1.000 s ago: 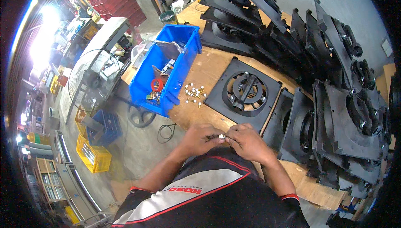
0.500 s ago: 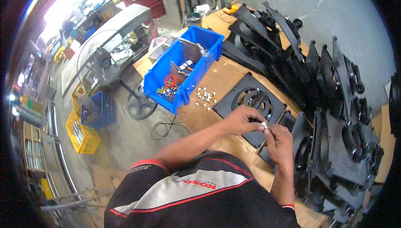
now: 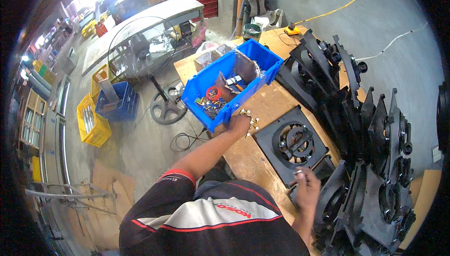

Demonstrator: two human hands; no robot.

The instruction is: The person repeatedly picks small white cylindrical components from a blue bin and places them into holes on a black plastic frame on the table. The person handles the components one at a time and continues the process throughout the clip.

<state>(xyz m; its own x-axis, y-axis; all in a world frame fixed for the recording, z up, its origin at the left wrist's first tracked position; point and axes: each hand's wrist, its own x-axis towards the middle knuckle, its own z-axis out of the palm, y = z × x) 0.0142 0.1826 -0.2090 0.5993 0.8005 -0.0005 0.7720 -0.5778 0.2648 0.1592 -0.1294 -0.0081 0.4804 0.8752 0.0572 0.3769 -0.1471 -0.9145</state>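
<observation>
The scattered pile of small white-capped brass fittings (image 3: 254, 124) lies on your brown wooden bench (image 3: 240, 158), right at the fingers of your left hand (image 3: 239, 123), some pieces just ahead of them and others just to their right. The fittings point every which way, so they share no long axis. Your left hand is clearly the nearer one; its knuckles hide the fingertips, so you cannot tell whether they are apart or pinched on a piece. Your right hand (image 3: 307, 185) is well apart from the pile, its fingers together on a small pale piece (image 3: 298, 172) too small to read for direction. Between the pile and that hand lies the flat square black plate with a ringed round opening and crossbar (image 3: 299, 144); your right hand is over its near corner, and contact is unclear. Close on the left of your left hand stands the wall of the long blue plastic bin (image 3: 251, 92), limiting room on that side; inside it a red ring (image 3: 213, 93) sits among loose hardware. Farther right, the crowded row of leaning black plates (image 3: 382, 188) hems in your right hand's outer side.
</observation>
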